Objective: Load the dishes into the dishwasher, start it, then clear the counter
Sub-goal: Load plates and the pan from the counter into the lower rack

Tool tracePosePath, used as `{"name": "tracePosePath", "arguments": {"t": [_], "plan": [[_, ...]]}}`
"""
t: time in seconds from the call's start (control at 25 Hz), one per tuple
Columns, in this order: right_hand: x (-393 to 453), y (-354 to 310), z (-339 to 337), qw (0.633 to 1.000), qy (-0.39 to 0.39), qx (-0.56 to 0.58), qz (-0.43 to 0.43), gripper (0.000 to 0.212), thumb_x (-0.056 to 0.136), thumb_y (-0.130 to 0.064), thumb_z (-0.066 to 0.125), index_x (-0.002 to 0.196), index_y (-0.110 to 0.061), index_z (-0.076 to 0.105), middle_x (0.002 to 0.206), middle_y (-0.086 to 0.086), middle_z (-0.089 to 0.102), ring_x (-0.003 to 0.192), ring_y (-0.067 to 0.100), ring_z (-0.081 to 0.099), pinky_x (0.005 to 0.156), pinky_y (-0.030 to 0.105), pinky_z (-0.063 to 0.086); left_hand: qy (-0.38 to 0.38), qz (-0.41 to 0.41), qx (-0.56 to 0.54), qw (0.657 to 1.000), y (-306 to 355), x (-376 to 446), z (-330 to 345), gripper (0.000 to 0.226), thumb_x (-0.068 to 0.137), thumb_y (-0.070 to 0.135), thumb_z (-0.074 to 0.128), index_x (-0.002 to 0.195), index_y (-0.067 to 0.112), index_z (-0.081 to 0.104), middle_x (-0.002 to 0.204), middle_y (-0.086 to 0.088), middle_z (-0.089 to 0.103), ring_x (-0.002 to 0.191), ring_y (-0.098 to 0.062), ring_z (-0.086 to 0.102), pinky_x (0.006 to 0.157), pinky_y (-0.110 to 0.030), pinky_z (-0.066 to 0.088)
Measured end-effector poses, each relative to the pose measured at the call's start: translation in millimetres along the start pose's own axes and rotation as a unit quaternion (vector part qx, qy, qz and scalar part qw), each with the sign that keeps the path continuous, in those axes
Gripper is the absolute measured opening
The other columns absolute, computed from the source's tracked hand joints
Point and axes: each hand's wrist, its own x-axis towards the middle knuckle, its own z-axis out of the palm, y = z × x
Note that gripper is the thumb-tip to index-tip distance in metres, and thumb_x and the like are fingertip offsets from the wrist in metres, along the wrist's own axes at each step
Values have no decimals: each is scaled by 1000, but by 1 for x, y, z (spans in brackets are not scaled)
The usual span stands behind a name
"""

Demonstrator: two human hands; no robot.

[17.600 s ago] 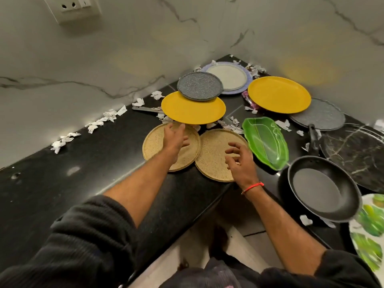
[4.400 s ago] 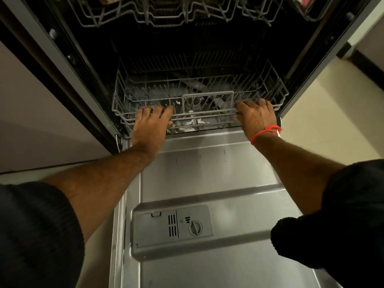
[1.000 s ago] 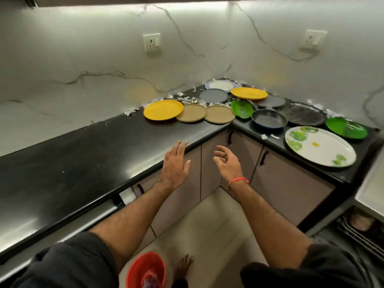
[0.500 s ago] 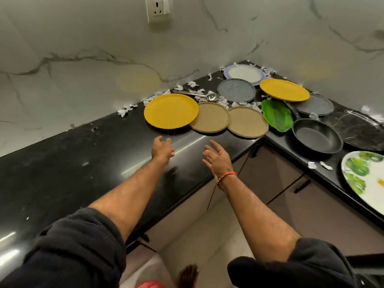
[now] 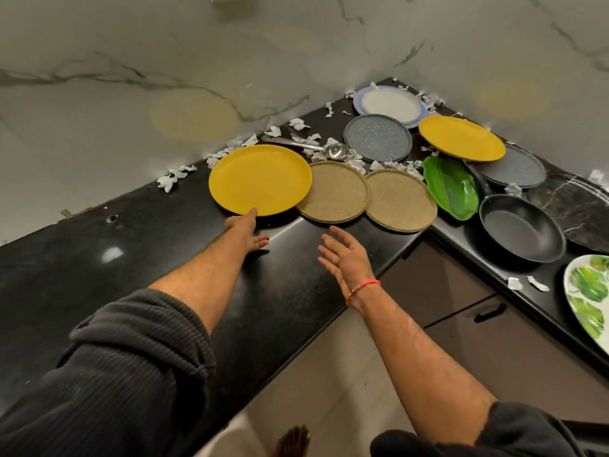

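Dishes: all on the black table (image 5: 99, 258), none loaded as far as I can see; the dishwasher is not in view, so loading, starting and clearing all look left to do. Item nearest me: large yellow plate (image 5: 260, 179), round, plain, smooth, apparently clean, lying flat near the front edge and overlapping the rim of a tan speckled plate (image 5: 333, 196). A second tan plate (image 5: 400, 200) lies just beside that one. Behind them: a steel ladle (image 5: 336, 150), a grey speckled plate (image 5: 377, 137), a white plate with a lilac rim (image 5: 390, 105) in the corner, a second yellow plate (image 5: 461, 137) partly over another grey plate (image 5: 517, 168). Along the right run: a green leaf-shaped dish (image 5: 451, 189), a dark frying pan (image 5: 522, 230), a dark marbled platter (image 5: 573, 209), a white tray with green leaf print (image 5: 590, 298). Torn paper scraps (image 5: 171, 179) lie strewn along the wall and among the plates. My left hand (image 5: 245, 230) is released, fingertips at the near rim of the large yellow plate, holding nothing. My right hand (image 5: 346, 258) is released too, palm up, fingers spread, short of the tan plates. My judgement: first pickup, likely the yellow plate.
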Motion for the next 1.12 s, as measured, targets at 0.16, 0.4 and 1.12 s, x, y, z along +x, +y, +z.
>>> {"name": "tracePosePath", "arguments": {"t": [0.16,0.4,1.12], "plan": [[5,-6,-17,1000,19,-2,-2,39,96,-12,62,134,-14,54,131,12,62,117,28,62,104,44,49,2,60,-86,995,3,0,2,22,104,19,50,124,10,46,131,-16,56,106,-42,67,74,-46,58],[-17,-13,-35,999,35,28,-16,51,94,-22,67,141,-21,47,140,9,55,123,31,57,97,48,53,56,220,-71,971,-12,-38,-26,22,95,22,55,85,15,37,96,-7,51,88,-26,62,60,-44,63],[-328,73,-371,889,436,19,-138,46,97,4,53,140,-9,46,126,14,58,112,30,57,93,45,49,-387,127,265,874,-338,-307,93,52,102,5,49,148,30,42,130,-1,61,102,-25,66,57,-38,61]]}}
